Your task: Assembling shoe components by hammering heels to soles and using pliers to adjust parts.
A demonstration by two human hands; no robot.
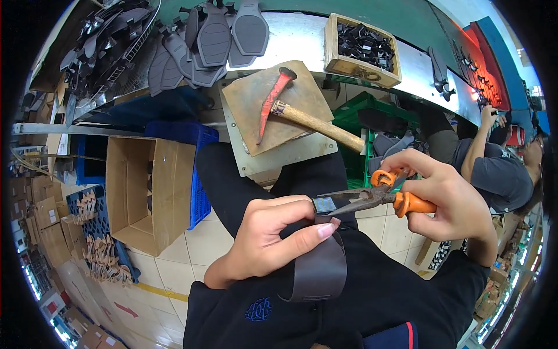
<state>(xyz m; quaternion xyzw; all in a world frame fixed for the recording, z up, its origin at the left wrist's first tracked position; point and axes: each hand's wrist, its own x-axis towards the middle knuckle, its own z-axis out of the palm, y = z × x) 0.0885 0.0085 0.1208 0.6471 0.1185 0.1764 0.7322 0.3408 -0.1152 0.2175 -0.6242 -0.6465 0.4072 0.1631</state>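
Note:
Between the fingers and thumb of my left hand (270, 235) is a dark brown strap (321, 269) that curves into a loop. At its upper end, by my fingertips, sits a small dark square piece (324, 205) with a shiny face. My right hand (450, 195) grips orange-handled scissors (372, 198), whose pointed blades are spread. The blades straddle or lie right beside the square piece; whether they touch it I cannot tell. Beyond my hands, a hammer (317, 125) with a red head and wooden handle lies on a tan board (244, 99).
Grey shoe soles (214, 41) and dark shoe parts (104, 46) crowd the bench's left side. A wooden box (363, 71) holds black pieces. At left, a cardboard box (129, 192) stands by a blue crate (200, 180). Another person (494, 168) sits at right, near a green crate (366, 107).

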